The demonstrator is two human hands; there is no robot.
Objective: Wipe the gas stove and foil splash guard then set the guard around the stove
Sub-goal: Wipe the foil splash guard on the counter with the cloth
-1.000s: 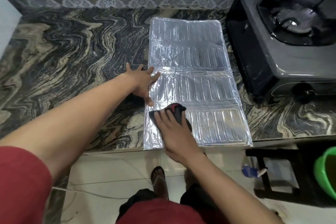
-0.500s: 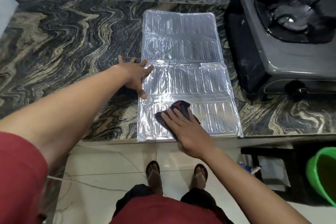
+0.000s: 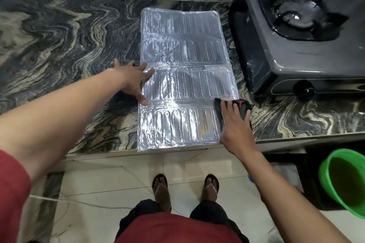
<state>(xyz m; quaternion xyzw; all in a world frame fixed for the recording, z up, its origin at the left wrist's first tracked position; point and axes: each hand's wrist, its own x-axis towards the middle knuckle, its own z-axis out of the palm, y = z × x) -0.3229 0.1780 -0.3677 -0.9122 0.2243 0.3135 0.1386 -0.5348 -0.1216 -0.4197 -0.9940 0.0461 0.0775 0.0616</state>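
Your marbled tabletop [image 3: 59, 45] carries the gas stove [image 3: 296, 51] at its right end, toward the back edge. The foil splash guard [image 3: 183, 85] lies unfolded and flat just left of the stove, apart from it, with its near edge at the tabletop's front edge. A green bucket [image 3: 343, 181] stands lower down, beyond the right end. Your left hand [image 3: 134, 81] presses the guard's left edge, fingers spread flat. Your right hand [image 3: 235, 124] lies with straight fingers on a dark cloth [image 3: 244, 104], pressing it onto the guard's right edge near the front corner.
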